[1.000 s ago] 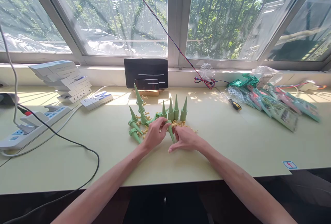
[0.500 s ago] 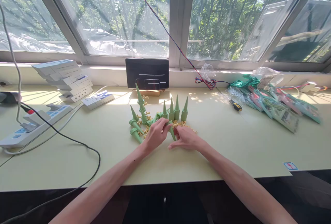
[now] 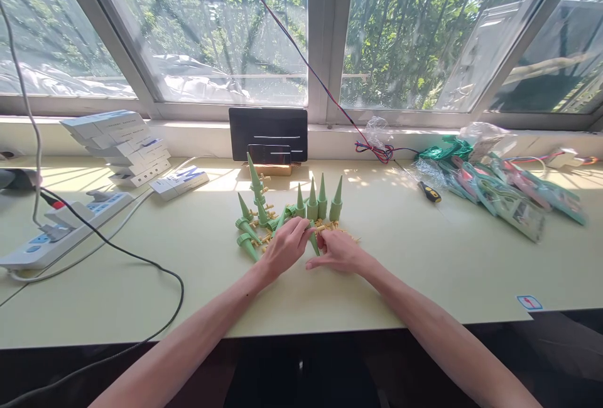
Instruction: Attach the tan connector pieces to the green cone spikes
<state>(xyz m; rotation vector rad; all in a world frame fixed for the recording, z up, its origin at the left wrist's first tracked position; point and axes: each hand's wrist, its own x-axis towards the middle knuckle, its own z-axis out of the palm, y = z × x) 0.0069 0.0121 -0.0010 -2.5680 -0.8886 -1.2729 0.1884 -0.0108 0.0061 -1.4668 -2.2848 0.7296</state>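
Observation:
My left hand (image 3: 286,246) is closed around the top of a green plant watering spike (image 3: 315,245), whose point slants down toward the desk. At the top of that spike, my right hand (image 3: 343,251) pinches a small yellow valve (image 3: 321,228), its thumb stretched out to the left. Whether valve and spike are joined is hard to see behind the fingers. Several green spikes (image 3: 336,201) stand upright just beyond my hands. Other green spikes (image 3: 247,232), some lying and some with yellow valves, are grouped to the left. Loose yellow valves (image 3: 346,232) lie partly hidden behind my right hand.
A tablet (image 3: 268,122) with a phone (image 3: 268,154) before it leans by the window. White boxes (image 3: 125,144) and a power strip (image 3: 70,232) with cables lie left. On the right are a yellow-black cutter (image 3: 429,191) and plastic packets (image 3: 509,207).
My left hand has shifted very slightly down and toward the right, at the top of the spike. My right hand has hardly moved.

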